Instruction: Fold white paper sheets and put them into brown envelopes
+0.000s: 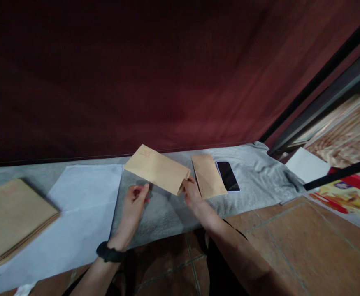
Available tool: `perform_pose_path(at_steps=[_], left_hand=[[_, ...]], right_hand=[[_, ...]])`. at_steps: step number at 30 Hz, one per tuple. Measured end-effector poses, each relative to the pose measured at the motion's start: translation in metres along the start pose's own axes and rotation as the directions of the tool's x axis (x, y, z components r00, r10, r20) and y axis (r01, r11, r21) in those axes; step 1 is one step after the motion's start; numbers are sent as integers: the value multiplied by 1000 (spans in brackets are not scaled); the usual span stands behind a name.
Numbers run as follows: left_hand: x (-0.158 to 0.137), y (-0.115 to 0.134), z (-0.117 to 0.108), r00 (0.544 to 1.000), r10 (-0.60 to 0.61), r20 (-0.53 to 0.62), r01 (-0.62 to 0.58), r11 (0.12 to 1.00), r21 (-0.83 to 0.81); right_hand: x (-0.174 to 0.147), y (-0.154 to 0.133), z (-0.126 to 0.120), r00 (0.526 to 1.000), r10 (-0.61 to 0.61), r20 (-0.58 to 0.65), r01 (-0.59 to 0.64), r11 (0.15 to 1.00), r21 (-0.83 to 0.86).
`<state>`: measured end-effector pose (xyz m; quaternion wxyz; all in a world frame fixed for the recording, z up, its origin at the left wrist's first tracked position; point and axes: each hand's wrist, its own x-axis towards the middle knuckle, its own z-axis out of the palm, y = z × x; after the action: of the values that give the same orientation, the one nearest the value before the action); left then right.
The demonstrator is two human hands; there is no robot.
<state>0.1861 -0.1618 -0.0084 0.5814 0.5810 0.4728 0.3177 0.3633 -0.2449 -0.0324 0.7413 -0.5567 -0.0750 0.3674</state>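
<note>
A tan paper envelope (156,166) with small reddish print at its far left corner lies slantwise in front of me, slightly raised at its right end. My right hand (192,191) grips that right end at the open mouth; some fingertips are hidden by the paper. Just below the envelope's lower edge is my left hand (136,197), its fingers loosely curled and apart, with nothing visible in them. Whether its thumb touches the edge I cannot tell. A second tan envelope (210,176) lies flat to the right of my right hand.
A dark-screened phone (228,176) borders the second envelope. To the left, a stack of brown envelopes (16,220) rests partly on large white paper sheets (87,205). Grey cloth (260,176) covers the surface. Behind hangs a dark red curtain (167,82); black bars and a colourful box (346,195) stand right.
</note>
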Motion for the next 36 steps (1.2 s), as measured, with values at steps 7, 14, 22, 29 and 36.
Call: perform_pose_path(at_steps=[7, 14, 22, 29, 36], left_hand=[[-21, 2, 34, 845, -319, 429, 505, 740, -443], [-7, 0, 23, 869, -362, 338, 474, 806, -355], [1, 10, -13, 805, -368, 466, 459, 883, -95], [5, 4, -27, 865, -327, 381, 326, 943, 68], [8, -6, -26, 884, -350, 310, 260, 919, 296]], right_hand=[[-19, 15, 9, 999, 38, 9, -38, 998, 51], [-19, 6, 7, 963, 184, 195, -195, 980, 37], [-17, -18, -12, 921, 242, 305, -190, 963, -190], [-18, -9, -16, 905, 269, 329, -112, 898, -426], [-11, 3, -20, 916, 267, 301, 15, 724, -690]])
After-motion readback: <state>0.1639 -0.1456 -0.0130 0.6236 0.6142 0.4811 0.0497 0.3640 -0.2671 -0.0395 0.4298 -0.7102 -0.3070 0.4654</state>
